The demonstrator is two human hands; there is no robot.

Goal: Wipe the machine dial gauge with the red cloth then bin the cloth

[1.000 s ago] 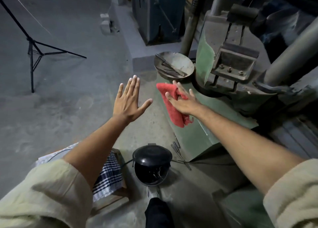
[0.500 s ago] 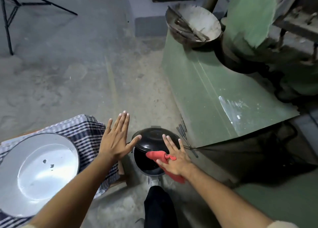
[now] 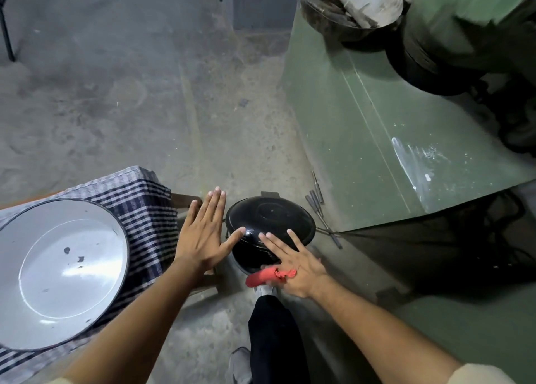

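Observation:
My right hand [image 3: 298, 264] hovers over the front rim of a small black pedal bin [image 3: 275, 218], whose lid is tilted up. The red cloth [image 3: 261, 277] is bunched under its palm, pinched at the thumb side, with the fingers stretched flat over the bin opening. Just left of the bin, my left hand [image 3: 203, 238] is flat with its fingers spread and holds nothing; its thumb tip touches the lid. The machine's dial gauge is out of view.
My dark trouser leg and shoe [image 3: 272, 334] stand at the bin's foot. A white enamel basin [image 3: 58, 273] sits on a checked cloth [image 3: 139, 198] at the left. The green machine base [image 3: 377, 151] rises on the right, with a metal bowl of tools [image 3: 348, 3] above and loose rods [image 3: 316, 198] on the floor.
My view has tipped down from the machine to the floor. My right hand has carried the red cloth down from the machine to the bin opening, and my left hand came down beside the lid.

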